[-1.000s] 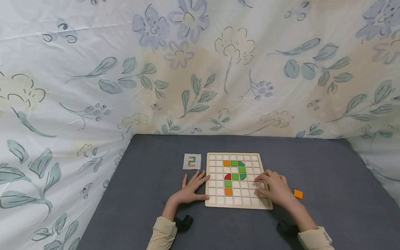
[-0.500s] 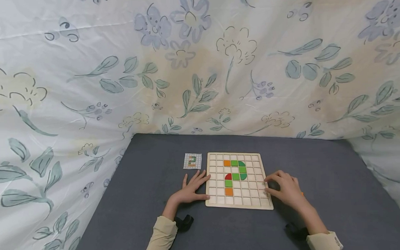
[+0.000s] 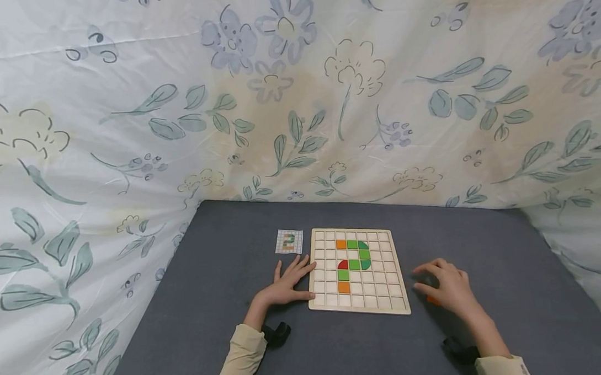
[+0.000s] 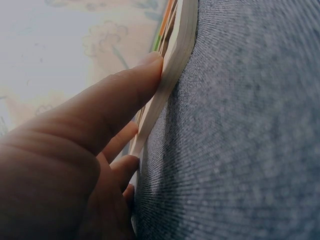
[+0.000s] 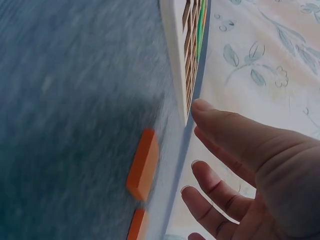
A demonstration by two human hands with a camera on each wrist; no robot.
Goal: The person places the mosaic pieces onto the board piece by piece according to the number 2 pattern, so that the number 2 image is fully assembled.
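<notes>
In the head view a wooden grid board (image 3: 377, 304) lies on the table. Several tiles sit in its cells: orange tiles (image 3: 344, 287), green tiles (image 3: 354, 265), dark green quarter-rounds (image 3: 365, 264) and a red quarter-round (image 3: 343, 265). My left hand (image 3: 284, 287) rests at the board's left edge, fingers spread, its thumb (image 4: 125, 90) touching the rim. Off the board's right side hovers my right hand (image 3: 448, 288), thumb and fingers apart, holding nothing. Below it an orange tile (image 3: 433, 300) is partly hidden. Two orange pieces, one nearer (image 5: 143, 165), show in the right wrist view.
A small pattern card (image 3: 289, 242) with a coloured grid lies left of the board's top corner. Dark cloth (image 3: 233, 239) covers the table. A floral curtain (image 3: 299, 154) hangs behind and at the sides.
My right hand has moved right, off the board and over the table by the orange tile. My left hand and the tiles on the board have stayed in place.
</notes>
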